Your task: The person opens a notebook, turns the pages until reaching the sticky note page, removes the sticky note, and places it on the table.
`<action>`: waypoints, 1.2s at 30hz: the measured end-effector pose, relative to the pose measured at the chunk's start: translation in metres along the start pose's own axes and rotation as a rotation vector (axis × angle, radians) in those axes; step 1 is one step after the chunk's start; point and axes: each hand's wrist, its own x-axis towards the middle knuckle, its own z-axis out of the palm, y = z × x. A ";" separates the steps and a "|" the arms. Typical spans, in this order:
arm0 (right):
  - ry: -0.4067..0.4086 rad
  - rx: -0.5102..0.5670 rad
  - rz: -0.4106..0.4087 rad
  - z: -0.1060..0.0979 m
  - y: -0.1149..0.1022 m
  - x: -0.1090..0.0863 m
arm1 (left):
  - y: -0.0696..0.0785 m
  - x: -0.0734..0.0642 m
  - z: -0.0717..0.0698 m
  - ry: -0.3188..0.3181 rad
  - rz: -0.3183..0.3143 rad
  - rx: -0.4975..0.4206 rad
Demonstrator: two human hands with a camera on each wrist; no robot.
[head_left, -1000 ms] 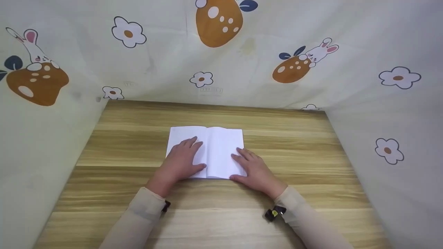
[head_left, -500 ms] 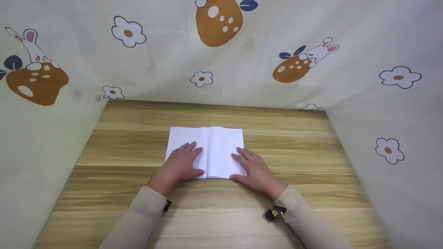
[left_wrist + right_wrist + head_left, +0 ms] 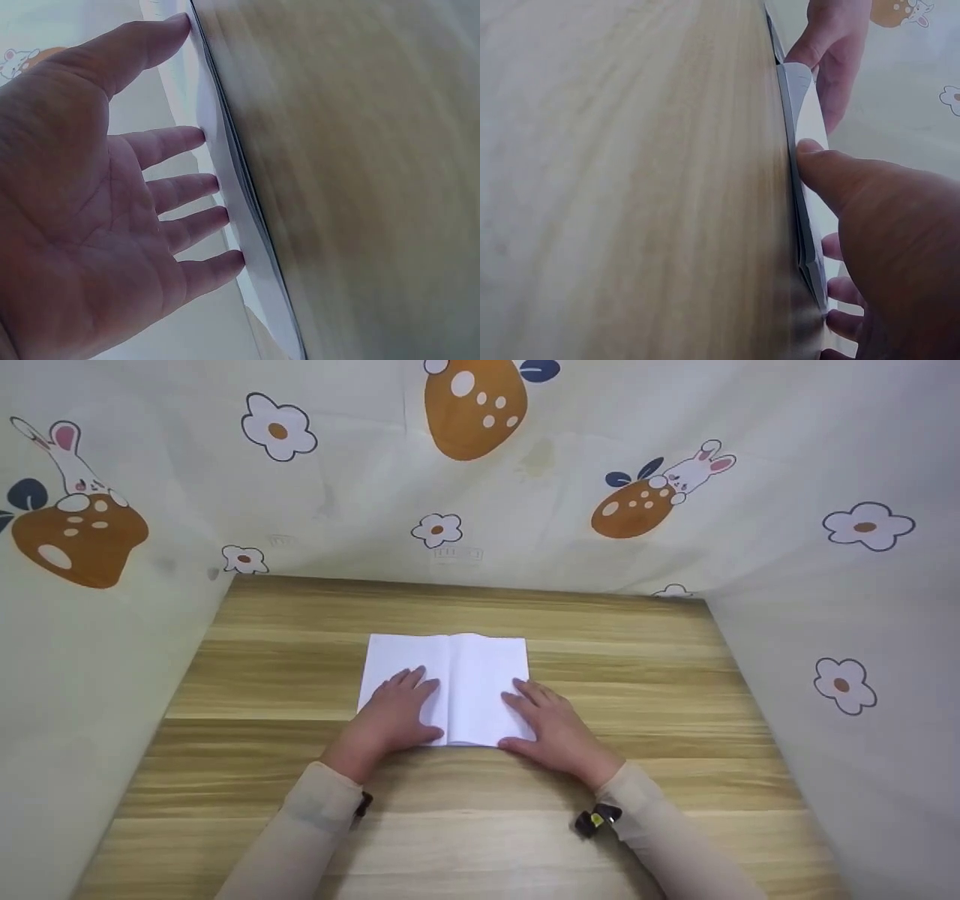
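An open booklet (image 3: 480, 682) with white pages lies flat on the wooden table, its fold running away from the person. On the left page rests the left hand (image 3: 394, 716), fingers spread and fairly straight. The right hand (image 3: 555, 727) touches the right page near its outer edge, with the thumb at the near corner. In the left wrist view, fingertips of the left hand (image 3: 97, 202) meet the page surface. The right wrist view has the booklet (image 3: 808, 180) edge-on, showing a dark cover edge, with the right thumb on its paper.
The wood-grain table (image 3: 637, 675) extends around the booklet on all sides. Pale cloth walls (image 3: 345, 472) printed with rabbits and flowers enclose its back and sides. Each wrist carries a small black device, such as the wrist camera (image 3: 596, 820) at the right sleeve.
The left hand has slid slightly toward the person across the left page, away from where it lay a second ago. The right hand stays in place.
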 end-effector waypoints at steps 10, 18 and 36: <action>0.043 -0.008 -0.110 -0.002 0.004 -0.010 | 0.001 0.001 -0.001 0.000 0.012 -0.025; 0.043 -0.114 -0.232 -0.011 0.001 -0.016 | 0.000 0.001 -0.001 -0.008 -0.001 -0.028; 0.125 -0.023 -0.302 -0.012 0.009 -0.014 | 0.001 0.000 -0.002 0.001 0.012 -0.029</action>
